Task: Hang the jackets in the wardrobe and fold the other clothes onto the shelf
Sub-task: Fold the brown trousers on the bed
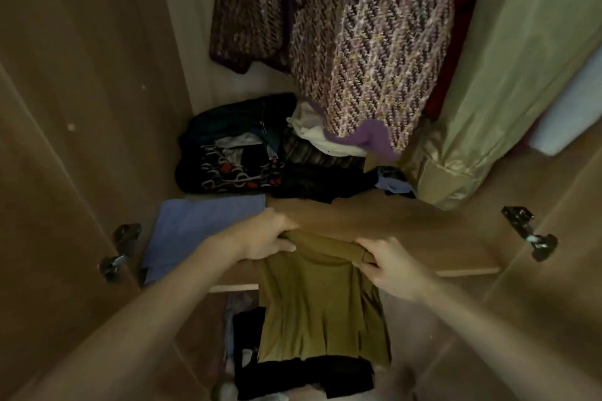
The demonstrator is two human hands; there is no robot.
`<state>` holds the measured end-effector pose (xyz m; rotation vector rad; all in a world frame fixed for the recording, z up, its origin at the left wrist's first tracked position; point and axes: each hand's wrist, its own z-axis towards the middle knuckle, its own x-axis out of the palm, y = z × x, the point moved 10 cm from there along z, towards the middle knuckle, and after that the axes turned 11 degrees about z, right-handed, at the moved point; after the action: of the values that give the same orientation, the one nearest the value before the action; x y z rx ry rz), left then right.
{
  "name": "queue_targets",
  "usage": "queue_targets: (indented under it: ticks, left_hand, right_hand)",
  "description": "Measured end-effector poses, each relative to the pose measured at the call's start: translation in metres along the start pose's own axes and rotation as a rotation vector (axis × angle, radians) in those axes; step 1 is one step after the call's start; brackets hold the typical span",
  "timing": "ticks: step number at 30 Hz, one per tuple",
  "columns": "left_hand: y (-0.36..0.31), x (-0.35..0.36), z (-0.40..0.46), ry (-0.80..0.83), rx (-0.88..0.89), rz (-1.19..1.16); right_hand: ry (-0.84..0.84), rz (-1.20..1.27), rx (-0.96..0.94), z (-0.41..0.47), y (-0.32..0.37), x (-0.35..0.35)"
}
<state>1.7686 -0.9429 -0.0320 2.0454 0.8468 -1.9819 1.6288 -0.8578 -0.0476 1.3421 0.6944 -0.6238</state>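
Note:
An olive-green top (319,303) hangs over the front edge of the wooden wardrobe shelf (391,225). My left hand (267,234) grips its upper left corner and my right hand (391,264) grips its upper right corner, both at the shelf's front. A folded light-blue garment (202,228) lies flat on the shelf's left part, just left of my left hand. Above, a purple tweed jacket (368,42) and a pale green jacket (508,58) hang in the wardrobe.
A heap of dark and patterned clothes (241,156) fills the back of the shelf. Black clothes (293,374) lie below the shelf. Open wardrobe doors with hinges (120,251) (527,234) flank both sides.

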Motion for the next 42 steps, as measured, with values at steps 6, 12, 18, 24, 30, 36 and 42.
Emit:
queue_targets:
  ticks: [6, 12, 18, 24, 30, 36, 42]
  left_hand:
    - [0.068, -0.003, 0.085, 0.096, 0.0, -0.014]
    - [0.138, 0.014, 0.155, 0.12, -0.197, 0.087]
    - [0.152, 0.031, 0.169, -0.03, -0.235, 0.291]
    - [0.107, 0.016, 0.15, -0.382, 0.148, 0.412]
    - [0.103, 0.079, 0.149, 0.102, 0.196, 0.322]
    - [0.102, 0.102, 0.142, 0.228, -0.027, 0.325]
    - [0.073, 0.096, 0.14, 0.233, -0.097, 0.359]
  right_hand:
    - [0.007, -0.021, 0.103, 0.078, -0.039, -0.015]
    - [-0.092, -0.104, 0.182, 0.152, -0.086, -0.018]
    - [-0.152, 0.048, 0.359, 0.173, -0.122, -0.008]
    - [-0.102, -0.408, 0.184, 0.157, -0.094, 0.016]
    - [0.031, -0.296, -0.045, 0.126, -0.041, 0.064]
    - [0.066, -0.487, 0.087, 0.105, -0.058, 0.068]
    - [0.154, -0.63, 0.298, 0.104, -0.083, 0.04]
